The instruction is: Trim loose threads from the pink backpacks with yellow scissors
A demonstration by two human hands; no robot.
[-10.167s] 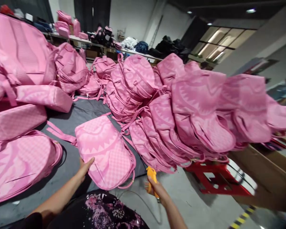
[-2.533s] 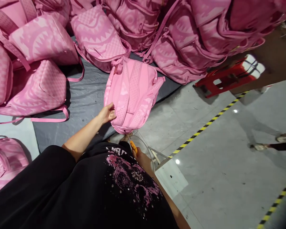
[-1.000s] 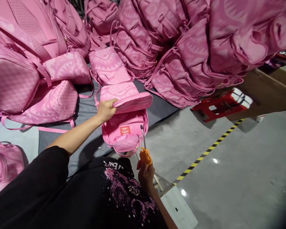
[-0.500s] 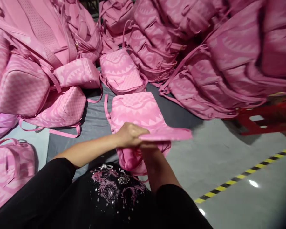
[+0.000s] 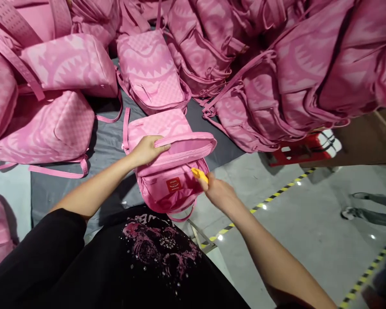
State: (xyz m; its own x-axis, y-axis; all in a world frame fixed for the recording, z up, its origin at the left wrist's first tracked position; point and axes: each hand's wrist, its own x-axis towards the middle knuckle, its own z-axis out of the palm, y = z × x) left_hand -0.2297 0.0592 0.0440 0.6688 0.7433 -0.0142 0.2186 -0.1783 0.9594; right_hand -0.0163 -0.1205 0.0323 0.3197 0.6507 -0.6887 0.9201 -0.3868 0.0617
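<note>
A pink patterned backpack (image 5: 162, 124) lies on the dark grey mat (image 5: 109, 141) in front of me, its zipped flap lifted. Inside shows a small red label (image 5: 174, 184). My left hand (image 5: 147, 150) grips the raised flap edge (image 5: 186, 141) and holds it up. My right hand (image 5: 218, 192) is closed round an orange-handled tool (image 5: 200, 174) held at the right side of the opening. The tool's tip is hidden.
Piles of identical pink backpacks (image 5: 276, 73) surround the mat at left, back and right. A red stool (image 5: 304, 148) stands under the right pile. Grey floor with yellow-black tape (image 5: 276, 195) lies to the right, with another person's feet (image 5: 369, 210) at the far right.
Half a second ago my right arm reached under the lifted flap. Now it has drawn back to the right of the opening, with the orange tool visible again. The left hand keeps the flap raised.
</note>
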